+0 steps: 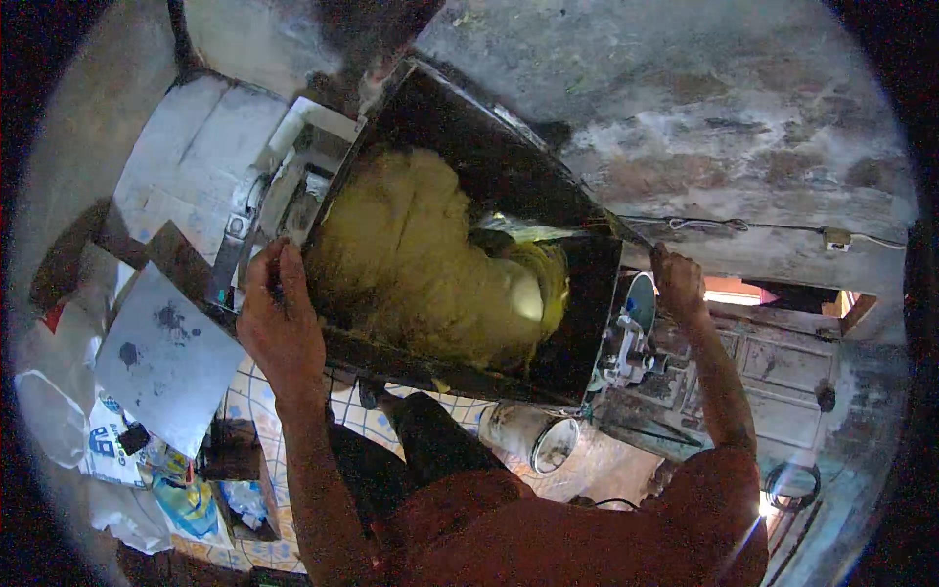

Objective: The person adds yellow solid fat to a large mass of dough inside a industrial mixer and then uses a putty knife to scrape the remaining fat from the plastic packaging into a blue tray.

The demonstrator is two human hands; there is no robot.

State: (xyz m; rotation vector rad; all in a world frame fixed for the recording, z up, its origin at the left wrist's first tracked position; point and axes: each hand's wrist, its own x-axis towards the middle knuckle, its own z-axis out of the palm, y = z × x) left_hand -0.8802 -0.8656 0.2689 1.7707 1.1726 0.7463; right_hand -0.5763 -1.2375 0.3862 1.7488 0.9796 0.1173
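Note:
A large dark metal bin (587,303) stands in front of me, like the trough of a dough mixer. Inside lies a big lumpy yellow dough-like mass (401,264), with a stringy, shiny part (533,284) at its right that looks smeared or in motion. My left hand (279,318) is at the bin's left edge, its fingers bent and close together; what they hold, if anything, is hidden. On the far right my right hand (682,282) is closed round the end of a dark bar (636,235) that runs out from the bin's corner.
A white machine housing (240,201) adjoins the bin's left side. A metal mechanism with a wheel (631,357) is at its right. Below are a white bucket (533,438) and tiled floor (342,406). A grey sheet (166,352) and plastic bags (181,499) lie at left.

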